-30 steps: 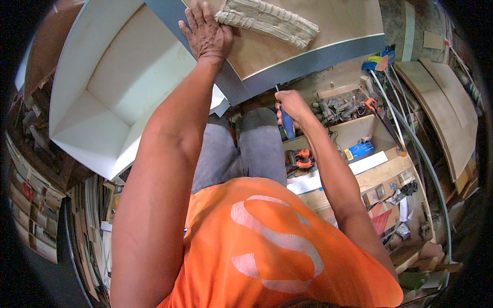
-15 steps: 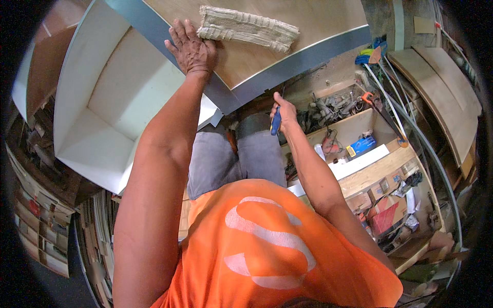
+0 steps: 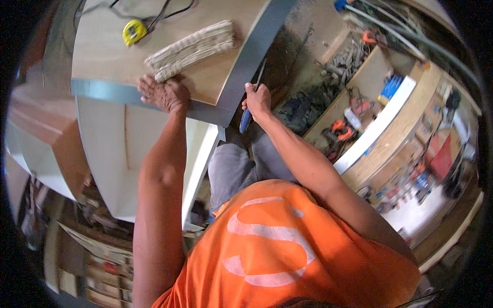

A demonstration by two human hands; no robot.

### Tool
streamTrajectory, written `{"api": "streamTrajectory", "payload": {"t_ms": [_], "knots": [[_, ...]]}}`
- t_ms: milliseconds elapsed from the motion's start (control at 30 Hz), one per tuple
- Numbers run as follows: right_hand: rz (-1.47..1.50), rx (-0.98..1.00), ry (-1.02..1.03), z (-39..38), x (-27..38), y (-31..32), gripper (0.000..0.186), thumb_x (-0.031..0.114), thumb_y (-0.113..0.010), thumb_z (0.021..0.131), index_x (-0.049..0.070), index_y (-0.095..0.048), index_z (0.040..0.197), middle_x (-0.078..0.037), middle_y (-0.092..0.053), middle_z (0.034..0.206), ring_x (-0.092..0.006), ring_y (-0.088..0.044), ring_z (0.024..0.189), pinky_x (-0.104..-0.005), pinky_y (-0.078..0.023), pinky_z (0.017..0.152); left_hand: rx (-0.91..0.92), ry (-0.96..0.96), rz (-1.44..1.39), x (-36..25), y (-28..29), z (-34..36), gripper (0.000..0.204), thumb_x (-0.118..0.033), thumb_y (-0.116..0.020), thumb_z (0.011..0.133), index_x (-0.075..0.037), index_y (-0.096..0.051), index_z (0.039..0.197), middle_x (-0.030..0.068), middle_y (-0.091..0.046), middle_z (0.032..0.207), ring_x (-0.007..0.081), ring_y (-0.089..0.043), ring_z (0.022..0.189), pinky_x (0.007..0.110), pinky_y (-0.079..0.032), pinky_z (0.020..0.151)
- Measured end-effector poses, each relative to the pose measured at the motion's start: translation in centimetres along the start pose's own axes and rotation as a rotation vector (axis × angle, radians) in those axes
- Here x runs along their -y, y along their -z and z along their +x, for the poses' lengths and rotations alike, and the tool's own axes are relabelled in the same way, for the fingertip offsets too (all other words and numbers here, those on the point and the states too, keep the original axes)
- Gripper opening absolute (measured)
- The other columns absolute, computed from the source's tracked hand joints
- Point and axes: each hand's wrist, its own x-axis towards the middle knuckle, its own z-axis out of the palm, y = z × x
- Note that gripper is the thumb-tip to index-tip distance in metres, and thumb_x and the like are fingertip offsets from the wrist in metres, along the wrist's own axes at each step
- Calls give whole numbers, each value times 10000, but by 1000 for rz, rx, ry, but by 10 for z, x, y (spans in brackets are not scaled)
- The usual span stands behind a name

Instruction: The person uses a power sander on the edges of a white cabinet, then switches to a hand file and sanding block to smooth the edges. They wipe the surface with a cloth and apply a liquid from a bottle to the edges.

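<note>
My left hand [image 3: 163, 93] lies with spread fingers on the near edge of a plywood board [image 3: 191, 20] banded in grey-blue [image 3: 97, 88], just below a folded ribbed cream cloth [image 3: 190, 49]. My right hand [image 3: 257, 100] grips a blue-handled tool [image 3: 245, 120] with a thin metal shaft, probably a file or screwdriver, held upright beside the board's right band near its corner. A yellow tape measure [image 3: 134, 32] and dark cords lie on the board. A white open cabinet box [image 3: 110, 164] stands below it.
At the right, a wooden tool box [image 3: 395, 133] holds orange-and-black tools, a blue box and clutter, with metal tubes [image 3: 390, 25] above. Other panels and cabinets [image 3: 56, 149] crowd the left. My legs [image 3: 231, 174] are beneath the board's corner.
The view has swung, bringing the tape measure and cords into sight. My left hand stays on the board edge beside the cloth. My right hand, still gripping the tool, sits closer to the band.
</note>
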Motion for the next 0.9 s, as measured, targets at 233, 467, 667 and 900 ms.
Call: {"api": "streamTrajectory", "payload": {"t_ms": [233,467,667,900], "knots": [[336,127,-189,-6,-81,37,315,315,-623,962,37,-496,886,-56,-523,629,-138,-521,417,-319,-439,375,-22,6,-34,-11,8,-9,712,-374,-431,914,-29,-252,1511,195,-212,1601,384,-154,1492,584,-119,1168],[94,-331,197,44,-87,-37,279,251,-572,943,-28,-567,950,-175,-622,754,-305,-635,633,-417,-514,536,-190,-87,52,13,-34,3,632,-349,-403,925,-48,-304,1471,179,-284,1562,372,-240,1455,575,-229,1123],[-42,-374,414,4,-23,-25,323,290,-583,930,-34,-588,919,-279,-637,852,-458,-632,820,-500,-503,759,-196,-88,91,14,-31,4,602,-401,-403,962,-58,-336,1452,176,-318,1542,359,-266,1438,581,-260,1107],[439,-97,369,-34,-47,3,364,295,-572,989,54,-591,1261,-127,-710,925,-228,-635,633,-358,-524,592,160,-232,232,56,-29,8,940,-600,-475,942,154,-218,1441,233,-226,1563,408,-305,1410,608,-403,1007]]}}
